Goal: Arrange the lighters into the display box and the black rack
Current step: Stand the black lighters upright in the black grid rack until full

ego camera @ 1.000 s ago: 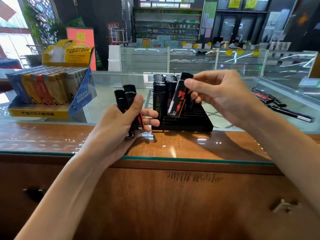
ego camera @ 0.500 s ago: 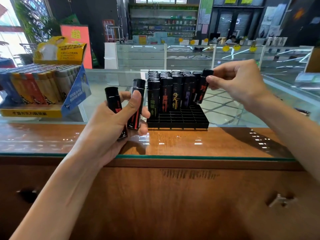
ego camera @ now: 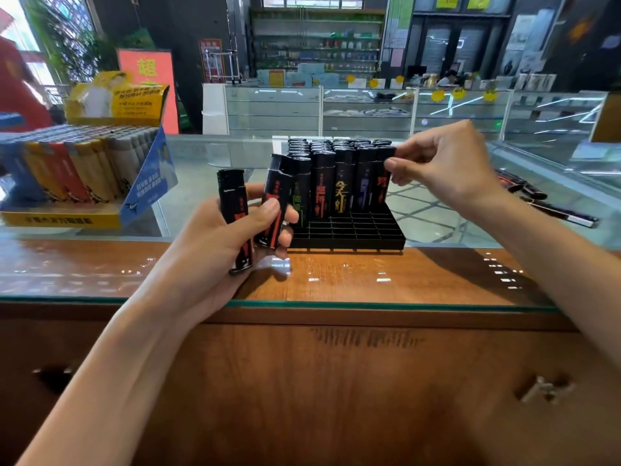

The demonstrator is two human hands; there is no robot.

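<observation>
A black rack (ego camera: 349, 235) stands on the glass counter, its back rows filled with several upright black lighters (ego camera: 324, 183); its front rows of slots are bare. My right hand (ego camera: 440, 166) pinches the top of a black lighter (ego camera: 383, 179) that stands at the right end of the front filled row. My left hand (ego camera: 215, 243) grips two black lighters with red print (ego camera: 235, 210), held upright just left of the rack.
A yellow and blue display box (ego camera: 67, 216) with several coloured lighters sits at the left on the counter. More black lighters (ego camera: 524, 190) lie on the glass at the right. The wooden counter edge (ego camera: 336, 307) runs across in front.
My right hand has carried its lighter from in front of the rack to the right end of the row and lowered it there. The left hand has stayed beside the rack.
</observation>
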